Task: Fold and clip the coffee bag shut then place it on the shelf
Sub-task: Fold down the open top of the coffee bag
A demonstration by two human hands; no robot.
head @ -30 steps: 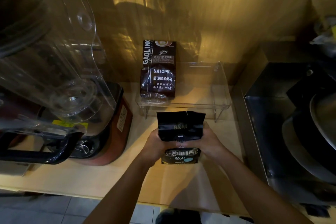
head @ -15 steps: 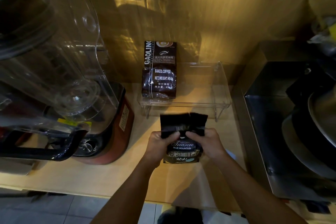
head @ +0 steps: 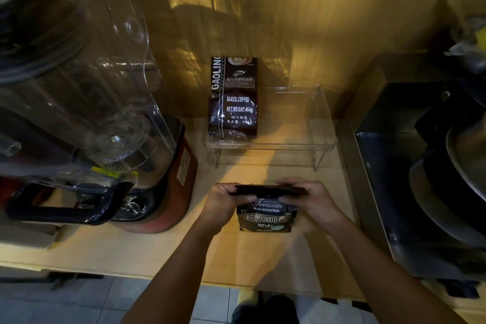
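A small black coffee bag (head: 265, 218) labelled "Treasure Blue Mountain" stands on the wooden counter in front of me. Its top is folded down into a flat dark band across the bag's upper edge. My left hand (head: 224, 205) pinches the left end of that fold and my right hand (head: 314, 198) pinches the right end. Behind the bag stands a clear acrylic shelf (head: 319, 123) on short legs. A larger dark brown coffee bag (head: 233, 110) marked "BAKED.COFFEE" stands upright on the shelf's left half. No clip is visible.
A big blender (head: 86, 102) with a clear cover and red base fills the left side. A steel box with dark pans (head: 431, 166) sits at the right. The wooden wall rises behind the shelf; the counter's front edge (head: 157, 275) runs below my arms.
The bag's tall upright top has been folded down toward me. Both hands moved from the bag's sides up to the ends of the fold.
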